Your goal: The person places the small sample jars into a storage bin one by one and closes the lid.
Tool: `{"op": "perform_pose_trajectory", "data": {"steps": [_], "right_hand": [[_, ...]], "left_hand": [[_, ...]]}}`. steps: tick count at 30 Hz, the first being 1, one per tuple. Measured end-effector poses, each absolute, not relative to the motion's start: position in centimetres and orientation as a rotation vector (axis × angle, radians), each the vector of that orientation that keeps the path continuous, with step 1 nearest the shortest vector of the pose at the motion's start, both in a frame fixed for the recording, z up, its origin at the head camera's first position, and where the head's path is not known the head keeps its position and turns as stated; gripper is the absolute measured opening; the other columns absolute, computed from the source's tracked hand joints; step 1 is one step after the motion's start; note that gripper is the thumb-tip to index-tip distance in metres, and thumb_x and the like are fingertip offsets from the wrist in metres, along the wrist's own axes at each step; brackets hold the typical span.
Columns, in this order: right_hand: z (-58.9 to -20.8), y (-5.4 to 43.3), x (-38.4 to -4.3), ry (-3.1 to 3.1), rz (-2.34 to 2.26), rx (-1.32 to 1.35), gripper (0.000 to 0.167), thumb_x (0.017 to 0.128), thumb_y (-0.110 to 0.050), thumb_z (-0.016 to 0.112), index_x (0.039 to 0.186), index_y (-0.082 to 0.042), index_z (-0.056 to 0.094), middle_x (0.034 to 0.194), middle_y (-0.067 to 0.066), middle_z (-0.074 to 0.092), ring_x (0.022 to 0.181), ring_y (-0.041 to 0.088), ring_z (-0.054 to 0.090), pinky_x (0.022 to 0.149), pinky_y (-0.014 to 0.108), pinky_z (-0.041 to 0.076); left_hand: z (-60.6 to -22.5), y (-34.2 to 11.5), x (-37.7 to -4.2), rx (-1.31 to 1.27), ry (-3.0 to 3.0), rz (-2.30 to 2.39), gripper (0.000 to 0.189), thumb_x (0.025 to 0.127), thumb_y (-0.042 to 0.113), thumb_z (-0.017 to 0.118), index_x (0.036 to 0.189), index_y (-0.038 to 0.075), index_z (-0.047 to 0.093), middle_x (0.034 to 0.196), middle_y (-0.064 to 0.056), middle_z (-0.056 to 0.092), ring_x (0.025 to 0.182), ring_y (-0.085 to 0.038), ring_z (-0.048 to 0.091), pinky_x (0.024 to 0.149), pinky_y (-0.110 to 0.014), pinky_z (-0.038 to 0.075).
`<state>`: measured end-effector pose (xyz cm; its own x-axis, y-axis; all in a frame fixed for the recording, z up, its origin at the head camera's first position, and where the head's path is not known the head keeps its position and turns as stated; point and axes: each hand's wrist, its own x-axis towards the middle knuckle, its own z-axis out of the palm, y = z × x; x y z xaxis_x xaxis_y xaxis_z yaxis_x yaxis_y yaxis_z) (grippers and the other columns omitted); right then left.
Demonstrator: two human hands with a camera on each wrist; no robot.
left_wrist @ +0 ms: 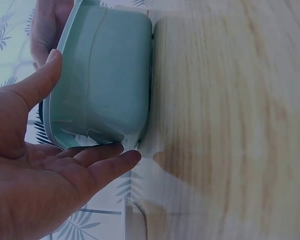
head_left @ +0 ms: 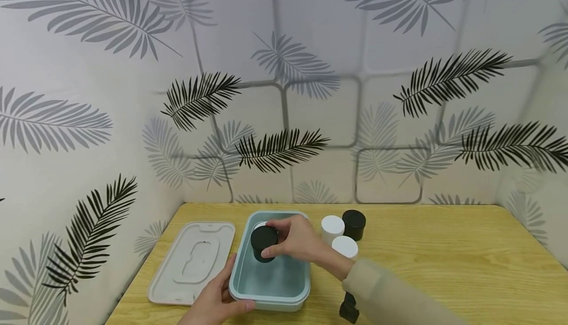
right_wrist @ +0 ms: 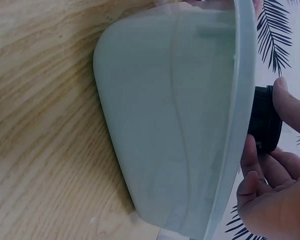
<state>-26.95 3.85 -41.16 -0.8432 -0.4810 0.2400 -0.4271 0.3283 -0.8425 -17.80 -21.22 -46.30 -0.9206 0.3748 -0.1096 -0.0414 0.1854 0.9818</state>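
Note:
A light blue-green plastic container (head_left: 270, 285) stands uncovered on the table. My left hand (head_left: 212, 293) holds its near left corner, with the thumb on the front side and the fingers along the left side, as the left wrist view also shows. In my right hand (head_left: 298, 238) is a small round black jar (head_left: 264, 237), pinched between thumb and fingers over the container's inside. The right wrist view shows this black jar (right_wrist: 265, 119) above the container's rim. A white lid (head_left: 260, 225) peeks out behind it within the container, mostly hidden.
A flat translucent container lid (head_left: 197, 258) lies left of the container. To the right stand a white jar (head_left: 333, 226), another white jar (head_left: 344, 247) and a black jar (head_left: 354, 225). A black object (head_left: 349, 308) is partly hidden by the right sleeve. A leaf-patterned wall covering (head_left: 310, 113) rises behind the table.

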Motion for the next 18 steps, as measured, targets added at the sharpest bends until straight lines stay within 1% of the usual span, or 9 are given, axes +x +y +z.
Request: {"op": "perform_pose_trajectory", "data": {"steps": [2,4,7,9,10,12,18], "right_hand": [[-41.3,3.7,-26.9,2.535,-1.563,-0.847,0.066,0.075,-0.018,0.098,0.131,0.005,0.072,0.103,0.008,0.079,0.079,0.012,0.067,0.068,0.024,0.053],[-41.5,3.5,-26.8,2.555,-1.551,-0.822,0.067,0.075,-0.02,0.099,0.132,0.003,0.072,0.112,0.01,0.078,0.086,0.013,0.069,0.074,0.026,0.055],[-41.8,3.2,-26.8,2.552,-1.558,-0.762,0.069,0.075,-0.023,0.099,0.134,0.001,0.072,0.124,0.011,0.075,0.106,0.019,0.071,0.088,0.034,0.058],[-42.0,3.1,-26.7,2.528,-1.574,-0.707,0.07,0.075,-0.024,0.099,0.135,-0.001,0.071,0.129,0.011,0.073,0.119,0.024,0.068,0.098,0.041,0.056],[-42.1,3.0,-26.7,2.518,-1.58,-0.678,0.071,0.075,-0.025,0.099,0.135,-0.002,0.071,0.13,0.01,0.072,0.124,0.026,0.066,0.101,0.044,0.055],[-42.2,2.8,-26.5,2.508,-1.586,-0.636,0.07,0.075,-0.025,0.099,0.135,-0.003,0.072,0.132,0.01,0.072,0.128,0.029,0.064,0.104,0.047,0.053],[-42.5,2.1,-26.2,2.554,-1.57,-0.56,0.069,0.073,-0.025,0.101,0.133,-0.004,0.074,0.13,0.013,0.072,0.128,0.032,0.064,0.102,0.049,0.054]], "left_hand": [[-46.3,-21.2,-17.8,0.317,2.142,1.791,0.116,0.096,0.023,0.082,0.167,0.0,-0.006,0.166,-0.034,0.025,0.136,-0.039,0.055,0.098,-0.029,0.055],[-46.3,-21.3,-17.8,0.324,2.147,1.791,0.116,0.095,0.023,0.083,0.167,-0.001,-0.005,0.165,-0.035,0.026,0.135,-0.039,0.056,0.098,-0.029,0.055],[-46.3,-21.3,-17.8,0.329,2.156,1.786,0.116,0.095,0.022,0.083,0.167,-0.001,-0.005,0.165,-0.035,0.026,0.134,-0.038,0.057,0.097,-0.029,0.056],[-46.3,-21.3,-17.8,0.334,2.155,1.784,0.115,0.096,0.021,0.083,0.167,-0.001,-0.005,0.165,-0.035,0.026,0.134,-0.038,0.056,0.098,-0.03,0.056],[-46.3,-21.3,-17.8,0.334,2.154,1.784,0.115,0.096,0.021,0.082,0.167,-0.001,-0.006,0.165,-0.035,0.026,0.134,-0.038,0.056,0.098,-0.03,0.056],[-46.3,-21.3,-17.8,0.326,2.157,1.778,0.115,0.096,0.021,0.082,0.167,-0.001,-0.006,0.165,-0.035,0.026,0.135,-0.038,0.056,0.098,-0.031,0.056],[-46.4,-21.3,-17.8,0.308,2.161,1.774,0.114,0.096,0.02,0.082,0.167,-0.002,-0.005,0.165,-0.034,0.025,0.135,-0.038,0.056,0.099,-0.032,0.055]]}}
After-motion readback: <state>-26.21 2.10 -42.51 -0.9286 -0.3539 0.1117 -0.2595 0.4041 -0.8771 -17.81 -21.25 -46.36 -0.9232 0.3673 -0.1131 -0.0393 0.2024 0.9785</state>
